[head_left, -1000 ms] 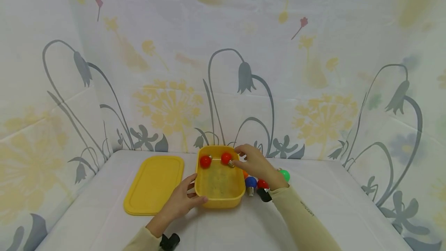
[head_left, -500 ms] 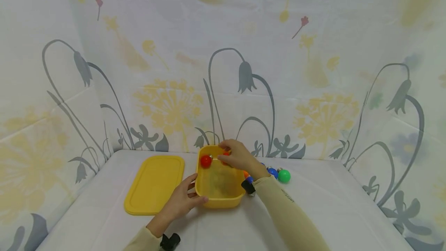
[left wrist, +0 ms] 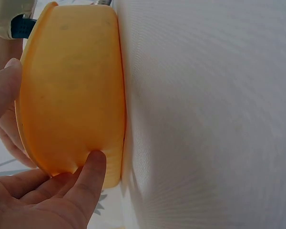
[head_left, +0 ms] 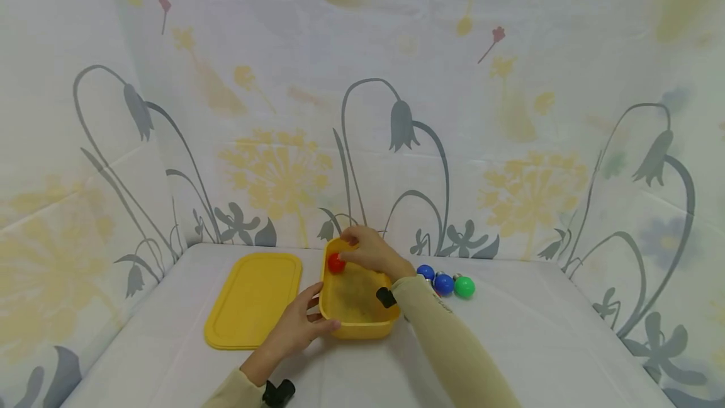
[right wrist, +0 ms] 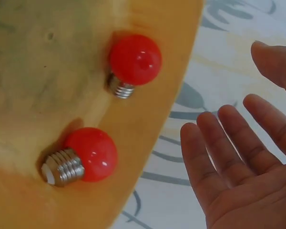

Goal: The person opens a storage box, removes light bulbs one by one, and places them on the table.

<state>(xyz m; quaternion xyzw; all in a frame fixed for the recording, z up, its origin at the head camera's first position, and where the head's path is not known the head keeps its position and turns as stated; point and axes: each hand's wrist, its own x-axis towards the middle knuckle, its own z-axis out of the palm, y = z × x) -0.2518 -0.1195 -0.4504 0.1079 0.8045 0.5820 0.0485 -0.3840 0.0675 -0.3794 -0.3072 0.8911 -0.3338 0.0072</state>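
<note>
A yellow plastic container (head_left: 362, 330) stands on the table. My left hand (head_left: 297, 326) holds its near left corner, fingers on the left wall and thumb by the front rim; the left wrist view shows the fingertips (left wrist: 96, 160) against the wall. Over the container's far part is my right hand (head_left: 376, 254). The right wrist view shows its fingers apart and holding nothing. Inside the container lie two red light bulbs with silver screw bases, one (right wrist: 136, 59) by the wall and another (right wrist: 93, 155) nearby. From the head, one red bulb (head_left: 336, 263) shows; my right hand hides the other.
A yellow lid (head_left: 255, 301) lies flat left of the container. To the right are blue bulbs (head_left: 444, 284) and a green bulb (head_left: 464, 287), with others partly hidden by my right sleeve. A patterned cloth (head_left: 362, 162) hangs behind the table.
My right hand has moved left across the container's far end, away from its right rim, and now covers one red bulb. My left hand stays on the container.
</note>
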